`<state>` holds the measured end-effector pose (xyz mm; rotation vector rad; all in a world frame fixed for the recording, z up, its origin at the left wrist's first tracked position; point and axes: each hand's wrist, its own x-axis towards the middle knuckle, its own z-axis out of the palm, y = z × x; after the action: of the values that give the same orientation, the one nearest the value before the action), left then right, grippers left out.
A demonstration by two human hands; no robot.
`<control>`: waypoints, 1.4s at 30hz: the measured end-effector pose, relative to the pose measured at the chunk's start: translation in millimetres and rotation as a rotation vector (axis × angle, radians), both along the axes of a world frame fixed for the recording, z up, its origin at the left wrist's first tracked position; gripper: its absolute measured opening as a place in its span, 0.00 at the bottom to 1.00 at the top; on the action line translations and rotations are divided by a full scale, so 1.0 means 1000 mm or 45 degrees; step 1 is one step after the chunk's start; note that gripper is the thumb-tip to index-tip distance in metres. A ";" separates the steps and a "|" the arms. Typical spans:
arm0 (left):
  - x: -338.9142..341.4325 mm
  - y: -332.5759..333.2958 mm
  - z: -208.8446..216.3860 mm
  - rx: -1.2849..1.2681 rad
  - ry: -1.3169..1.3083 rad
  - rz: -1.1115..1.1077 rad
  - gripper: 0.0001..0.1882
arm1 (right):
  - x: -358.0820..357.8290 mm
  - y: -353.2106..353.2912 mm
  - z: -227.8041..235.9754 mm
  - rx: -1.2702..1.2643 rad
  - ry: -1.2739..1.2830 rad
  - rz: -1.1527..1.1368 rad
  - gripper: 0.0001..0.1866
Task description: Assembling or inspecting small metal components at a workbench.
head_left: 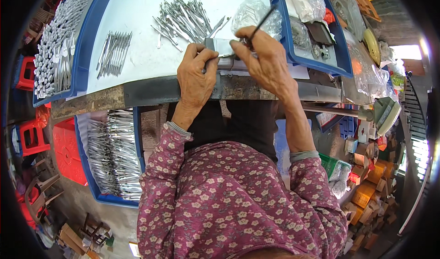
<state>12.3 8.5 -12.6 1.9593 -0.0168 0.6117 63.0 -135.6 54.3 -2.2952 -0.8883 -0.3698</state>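
Observation:
At the near edge of the white work surface (137, 11), my left hand (197, 77) is closed, thumb and fingers pinching a small grey block-like piece (209, 44). Right beside that piece lies a shiny silver part (223, 48), whose exact kind I cannot make out. My right hand (267, 61) grips a thin dark rod-like tool (263, 19) that slants up to the right; its lower end is hidden by the fingers. The right thumb is close to the silver part. Just beyond my hands sits a loose pile of slim silver metal pieces (183, 18).
A neat row of slim metal pieces (114, 53) lies to the left. Blue trays of metal pieces stand at far left (78, 82) and below the table (137, 144). Clear plastic bags (256, 18) and a blue tray (316, 68) flank my right hand. Red stools (30, 135) stand on the floor.

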 end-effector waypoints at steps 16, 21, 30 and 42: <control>-0.002 -0.002 0.001 -0.001 -0.020 0.001 0.02 | -0.006 -0.014 0.006 0.387 0.284 -0.152 0.12; -0.001 -0.003 0.002 0.001 -0.011 0.000 0.02 | -0.020 -0.010 0.035 0.820 -0.130 -0.173 0.07; -0.001 -0.003 0.002 -0.018 -0.025 -0.009 0.04 | -0.008 -0.028 -0.012 0.583 0.433 -0.324 0.13; 0.010 -0.016 0.010 0.613 -0.195 -0.055 0.07 | 0.028 -0.041 0.010 0.308 0.176 -0.387 0.09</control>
<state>22.6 -7.4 -2.7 2.3598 -0.3279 0.7812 90.7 -176.6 64.1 -2.1982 -0.4015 -0.4178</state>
